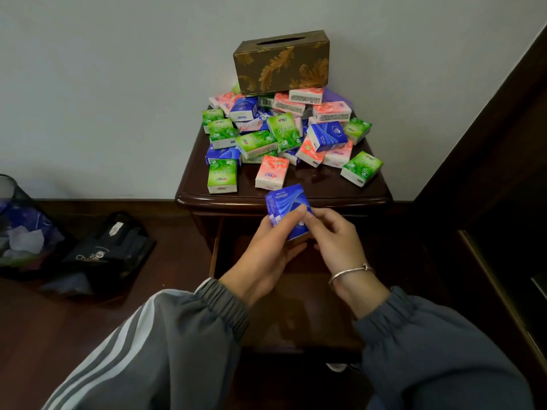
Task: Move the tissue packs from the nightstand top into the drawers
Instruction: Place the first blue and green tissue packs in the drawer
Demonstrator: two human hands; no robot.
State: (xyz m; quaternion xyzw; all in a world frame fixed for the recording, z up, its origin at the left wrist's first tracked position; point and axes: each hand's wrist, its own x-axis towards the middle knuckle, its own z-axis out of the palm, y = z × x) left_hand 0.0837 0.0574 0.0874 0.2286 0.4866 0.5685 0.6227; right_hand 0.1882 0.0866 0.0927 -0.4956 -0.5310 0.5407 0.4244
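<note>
Head view: a blue tissue pack (285,206), gripped by the left hand (266,251) and pinched by the right hand (336,241), hangs just before the nightstand (225,201). At 12 o'clock — the heap of packs (281,137) on its glossy dark top, tissue box (281,62) behind, against a pale wall (88,84); mesh bin (16,202) at 9 o'clock.

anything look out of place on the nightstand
The tissue packs lie in a jumbled heap on the nightstand, tilted every way; the brown tissue box sits askew on the heap's back.
</note>
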